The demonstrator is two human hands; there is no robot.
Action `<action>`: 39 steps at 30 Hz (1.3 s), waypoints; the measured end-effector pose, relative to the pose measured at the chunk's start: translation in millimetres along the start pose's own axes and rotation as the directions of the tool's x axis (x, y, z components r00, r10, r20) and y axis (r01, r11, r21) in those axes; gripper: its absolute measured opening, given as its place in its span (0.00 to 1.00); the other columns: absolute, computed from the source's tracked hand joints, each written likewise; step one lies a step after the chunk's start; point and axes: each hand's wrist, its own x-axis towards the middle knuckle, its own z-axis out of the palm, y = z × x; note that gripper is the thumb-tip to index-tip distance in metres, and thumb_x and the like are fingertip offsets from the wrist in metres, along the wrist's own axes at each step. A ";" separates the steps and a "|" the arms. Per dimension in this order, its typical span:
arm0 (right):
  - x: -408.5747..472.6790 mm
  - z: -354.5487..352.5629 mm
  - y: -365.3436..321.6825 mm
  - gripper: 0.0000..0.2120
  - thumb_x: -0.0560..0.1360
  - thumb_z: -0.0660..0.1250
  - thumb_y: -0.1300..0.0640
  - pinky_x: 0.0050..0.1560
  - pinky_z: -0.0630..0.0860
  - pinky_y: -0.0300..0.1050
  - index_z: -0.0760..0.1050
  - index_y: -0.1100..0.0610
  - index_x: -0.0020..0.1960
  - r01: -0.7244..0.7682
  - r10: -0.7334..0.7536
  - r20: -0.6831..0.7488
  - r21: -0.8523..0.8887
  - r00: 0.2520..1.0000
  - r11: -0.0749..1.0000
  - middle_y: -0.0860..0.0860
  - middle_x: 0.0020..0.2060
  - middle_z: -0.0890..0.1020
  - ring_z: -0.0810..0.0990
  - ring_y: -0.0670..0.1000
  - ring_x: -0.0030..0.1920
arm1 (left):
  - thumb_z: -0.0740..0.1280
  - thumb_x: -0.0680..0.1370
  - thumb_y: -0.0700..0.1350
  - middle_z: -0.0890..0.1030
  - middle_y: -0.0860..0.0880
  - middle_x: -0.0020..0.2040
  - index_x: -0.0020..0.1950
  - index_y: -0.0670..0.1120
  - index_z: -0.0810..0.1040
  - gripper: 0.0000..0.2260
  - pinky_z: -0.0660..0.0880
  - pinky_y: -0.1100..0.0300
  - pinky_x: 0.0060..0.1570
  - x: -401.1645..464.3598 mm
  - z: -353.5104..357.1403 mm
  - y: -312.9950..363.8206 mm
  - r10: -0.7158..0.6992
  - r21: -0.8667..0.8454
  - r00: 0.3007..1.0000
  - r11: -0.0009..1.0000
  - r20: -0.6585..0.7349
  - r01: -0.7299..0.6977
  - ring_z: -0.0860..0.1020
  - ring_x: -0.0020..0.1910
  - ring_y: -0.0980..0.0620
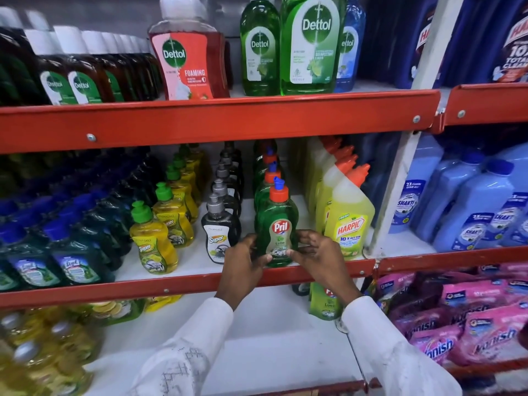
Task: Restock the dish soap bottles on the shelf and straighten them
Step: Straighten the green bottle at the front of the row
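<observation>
A green Pril dish soap bottle [276, 221] with an orange cap and blue tip stands upright at the front of the middle shelf [183, 284]. It heads a row of the same green bottles [267, 172] running to the back. My left hand [245, 267] grips its lower left side and my right hand [320, 255] grips its lower right side, fingertips on the label. Another Pril bottle [324, 305] stands on the shelf below, partly hidden behind my right wrist.
Left of the Pril row stand rows of black Super bottles [218, 232], yellow Super bottles [153, 241] and dark green bottles [74, 258]. Yellow Harpic bottles [348, 221] crowd the right side. Dettol bottles [310, 44] fill the upper shelf. Pink Vanish packs [457, 324] lie lower right.
</observation>
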 end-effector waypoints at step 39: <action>-17.7 110.6 -65.7 0.18 0.78 0.66 0.64 0.60 0.81 0.51 0.76 0.59 0.67 0.204 -0.211 -0.008 -0.211 0.977 0.956 0.56 0.59 0.86 0.86 0.56 0.54 | 0.79 0.70 0.43 0.87 0.48 0.54 0.61 0.45 0.79 0.21 0.82 0.60 0.52 -6.6 -78.0 -58.7 0.031 -0.064 0.993 0.997 -0.116 -0.039 0.85 0.49 0.54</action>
